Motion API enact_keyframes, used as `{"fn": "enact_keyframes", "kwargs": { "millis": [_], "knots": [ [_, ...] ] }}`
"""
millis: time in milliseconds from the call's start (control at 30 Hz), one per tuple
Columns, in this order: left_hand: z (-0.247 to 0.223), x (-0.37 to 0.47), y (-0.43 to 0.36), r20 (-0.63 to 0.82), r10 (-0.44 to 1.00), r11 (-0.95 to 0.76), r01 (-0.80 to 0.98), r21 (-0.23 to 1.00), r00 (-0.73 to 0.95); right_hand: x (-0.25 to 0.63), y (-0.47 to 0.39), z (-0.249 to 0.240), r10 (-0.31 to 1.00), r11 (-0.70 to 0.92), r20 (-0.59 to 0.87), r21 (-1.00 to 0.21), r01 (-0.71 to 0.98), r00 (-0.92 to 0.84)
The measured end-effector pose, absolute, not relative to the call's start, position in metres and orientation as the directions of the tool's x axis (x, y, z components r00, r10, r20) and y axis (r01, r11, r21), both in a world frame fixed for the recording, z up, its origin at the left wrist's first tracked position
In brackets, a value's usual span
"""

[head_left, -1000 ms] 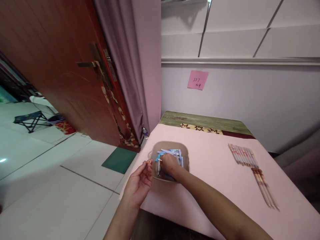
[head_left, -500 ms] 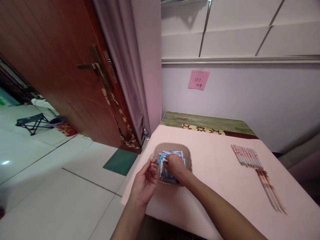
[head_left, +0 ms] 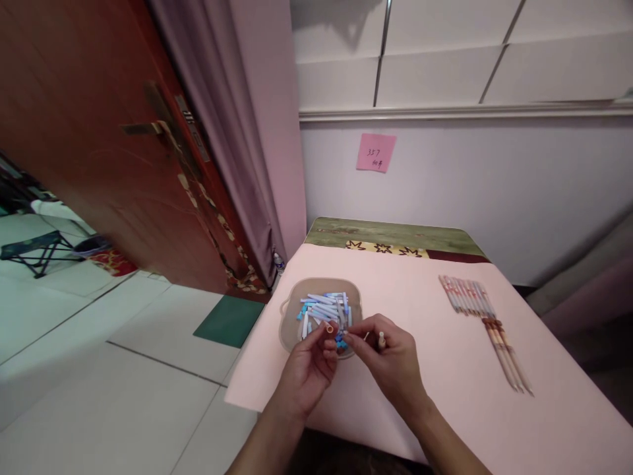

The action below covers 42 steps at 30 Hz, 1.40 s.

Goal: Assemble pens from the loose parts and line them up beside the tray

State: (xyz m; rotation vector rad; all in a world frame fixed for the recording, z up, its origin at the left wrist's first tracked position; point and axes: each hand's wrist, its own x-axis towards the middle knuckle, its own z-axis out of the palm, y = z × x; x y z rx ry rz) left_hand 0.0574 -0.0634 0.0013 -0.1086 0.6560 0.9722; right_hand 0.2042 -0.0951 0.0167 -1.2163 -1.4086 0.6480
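My left hand (head_left: 311, 369) pinches a small hollow tube (head_left: 330, 328) between thumb and fingers, its round open end turned toward me. Close to its right, my right hand (head_left: 390, 349) is closed with thumb and forefinger together on a small pale pen part (head_left: 345, 335). A whitish pen piece (head_left: 382, 340) pokes out between its curled fingers. Both hands hover over the near edge of a translucent plastic box (head_left: 287, 326). Inside lie several loose blue, lilac and white pen parts (head_left: 324, 307), partly covered by my fingers.
To the right on the pink-covered table (head_left: 405, 284) lies a row of pens (head_left: 465, 295), with brown-topped pens (head_left: 507, 356) below it. A pink note (head_left: 376, 153) is stuck to the wall. On the left stand a door (head_left: 109, 132) and a curtain (head_left: 222, 99).
My right hand has come out of the box and moved right and toward me, with a pen part in its fingers. My left hand still holds the tube. The view has shifted slightly right.
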Motion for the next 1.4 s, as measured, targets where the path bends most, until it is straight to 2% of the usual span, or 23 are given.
{"fn": "enact_keyframes", "kwargs": {
  "millis": [100,233,400,533,633,733,867,967,1033,1167,1300,1400],
  "knots": [
    [0.005,0.068,-0.068,-0.559,0.729,0.584,-0.785,0.207,0.394,0.209,-0.103,0.018,0.850,0.429,0.514,-0.801,0.417,0.113],
    [0.007,0.084,-0.077,-0.572,0.712,0.604,-0.771,0.204,0.407,0.215,-0.110,0.011,0.788,0.487,0.611,-0.694,0.530,0.075],
    [0.002,0.100,-0.087,-0.590,0.700,0.611,-0.765,0.204,0.402,0.228,-0.117,0.000,0.754,0.479,0.656,-0.570,0.668,0.019],
    [-0.001,0.111,-0.092,-0.613,0.685,0.623,-0.753,0.212,0.394,0.237,-0.123,-0.007,0.766,0.460,0.642,-0.532,0.711,-0.015],
    [-0.002,0.117,-0.094,-0.629,0.678,0.627,-0.746,0.225,0.380,0.242,-0.125,-0.007,0.781,0.444,0.625,-0.546,0.711,-0.008],
    [0.000,0.117,-0.093,-0.627,0.679,0.627,-0.747,0.222,0.383,0.246,-0.127,-0.002,0.814,0.404,0.577,-0.643,0.651,0.065],
    [0.005,0.110,-0.086,-0.599,0.701,0.591,-0.786,0.183,0.388,0.255,-0.129,0.006,0.924,0.227,0.343,-0.846,0.483,0.167],
    [0.005,0.107,-0.085,-0.596,0.711,0.569,-0.803,0.177,0.373,0.259,-0.130,0.008,0.977,0.109,0.172,-0.910,0.400,0.125],
    [0.003,0.109,-0.086,-0.612,0.693,0.594,-0.782,0.188,0.380,0.258,-0.130,0.007,0.985,0.094,0.144,-0.911,0.401,0.095],
    [0.002,0.110,-0.086,-0.600,0.712,0.584,-0.782,0.217,0.364,0.252,-0.130,0.005,0.980,0.159,0.193,-0.890,0.428,0.037],
    [-0.001,0.106,-0.082,-0.566,0.776,0.520,-0.792,0.321,0.280,0.247,-0.127,0.004,0.961,0.250,0.277,-0.829,0.501,-0.020],
    [-0.006,0.102,-0.082,-0.553,0.804,0.482,-0.786,0.388,0.220,0.245,-0.125,0.003,0.964,0.222,0.265,-0.766,0.604,-0.019]
  ]
}}
